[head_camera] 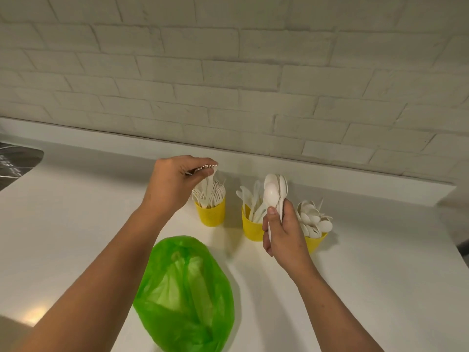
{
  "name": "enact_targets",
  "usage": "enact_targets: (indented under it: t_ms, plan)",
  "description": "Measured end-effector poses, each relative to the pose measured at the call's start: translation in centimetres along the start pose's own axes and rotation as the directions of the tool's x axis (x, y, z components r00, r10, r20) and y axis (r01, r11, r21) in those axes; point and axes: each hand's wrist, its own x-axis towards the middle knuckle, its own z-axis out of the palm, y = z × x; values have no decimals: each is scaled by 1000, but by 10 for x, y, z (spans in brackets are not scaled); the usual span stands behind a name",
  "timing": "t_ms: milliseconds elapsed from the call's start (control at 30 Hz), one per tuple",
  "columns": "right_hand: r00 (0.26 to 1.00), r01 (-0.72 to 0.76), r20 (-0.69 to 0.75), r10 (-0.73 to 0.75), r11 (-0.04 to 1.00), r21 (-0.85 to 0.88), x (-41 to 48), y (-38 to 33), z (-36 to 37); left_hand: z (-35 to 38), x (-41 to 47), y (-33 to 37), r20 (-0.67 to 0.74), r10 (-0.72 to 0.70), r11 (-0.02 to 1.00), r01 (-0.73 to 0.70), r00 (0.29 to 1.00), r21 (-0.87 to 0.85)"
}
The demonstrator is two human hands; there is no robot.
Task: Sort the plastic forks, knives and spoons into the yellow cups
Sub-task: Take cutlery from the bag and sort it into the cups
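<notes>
The left hand (175, 181) was closed around a small bunch of forks (206, 166), pinched by their handle ends so that the handle tips showed in a row at the fingertips and the long axes ran steeply downward, tines toward the left yellow cup (210, 213) directly below; that hold looked chosen so the bunch could drop straight in among the forks already standing there, which stood tines up. The right hand (284, 232) was closed on a bundle of spoons (275, 190), gripped low on the handles with the thumb pressed across the front, bowls up and fanned slightly, the long axes close to vertical and leaning a little away from the person. It stood in front of the middle cup (250, 229), which held knives (250, 201) leaning blade-up, and just beside the right cup (316, 241), already heaped with spoon bowls; judging by that, the bundle belonged in the right cup and was held upright to go in handles first. A green plastic bag (185, 293) lay on the white counter (76, 224) near the person, between the forearms, with pale cutlery showing faintly through it, so some sorting seemed left to do, though how much could not be told
</notes>
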Motion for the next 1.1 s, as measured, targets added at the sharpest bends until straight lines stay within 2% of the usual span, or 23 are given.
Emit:
enact_targets:
  t_ms: [100, 200, 367, 500, 700, 767, 800, 867, 933, 1000, 1100]
  plan:
    - [1000, 8, -14, -8, 1000, 8, 0, 0, 3, -1, 1, 0, -12, -7, 1000, 7, 1000, -23]
    - [1000, 1, -14, -1, 1000, 18, 0, 0, 7, 4, -2, -8, 23, -80, 994, 81, 997, -68]
    - [1000, 13, -17, -12, 1000, 28, 1, 0, 12, 14, -6, -23, 0, -76, 997, 76, 997, -7]
    - [999, 19, -31, -19, 1000, 4, 2, 0, 14, 21, -12, -38, -21, -23, 999, 22, 1000, -32]
    - [999, -1, -36, 1, 1000, 11, 4, -1, 20, 40, -19, -61, 35, 106, 993, -107, 994, 51]
    - [999, -23, -26, 25, 995, 96, 6, -1, 22, 49, -21, -71, 78, 106, 982, -116, 991, 151]
    - [998, -59, -13, 63, 979, 196, 8, 0, 23, 53, -22, -75, 88, 117, 965, -134, 989, 227]
    - [982, -187, 59, 180, 872, 452, 10, 0, 21, 62, -24, -81, 83, 224, 899, -239, 971, 367]
    - [955, -294, 157, 251, 735, 611, 11, -2, 18, 66, -27, -81, 57, 327, 830, -315, 943, 461]
    - [936, -351, 230, 266, 671, 654, 13, -3, 16, 69, -34, -80, 29, 350, 805, -317, 936, 503]
    - [923, -386, 271, 274, 666, 638, 11, -6, 14, 73, -46, -81, 57, 319, 796, -300, 946, 525]
